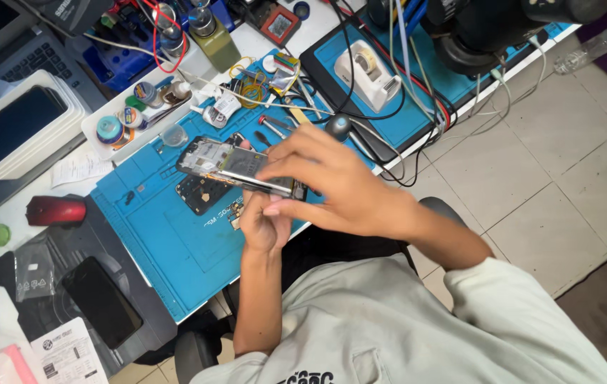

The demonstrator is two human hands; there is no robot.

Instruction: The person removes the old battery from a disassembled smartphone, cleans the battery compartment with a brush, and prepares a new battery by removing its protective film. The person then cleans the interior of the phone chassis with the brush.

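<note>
— Cluttered table (4,213), blue mat (168,242): where's your phone?
— Frame centre, above the mat. Your left hand (264,224) grips the opened phone (236,167) from below; your right hand (332,188) pinches its near edge.

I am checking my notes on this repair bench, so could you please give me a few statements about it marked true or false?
1. Both hands hold the opened phone frame with exposed circuit board. True.
2. The work surface is a red rubber mat. False: the silicone mat is blue.
3. A white tape dispenser stands beyond the hands. True.
4. The right hand rests flat on the mat. False: it is raised, fingers on the frame, above the left hand.
</note>
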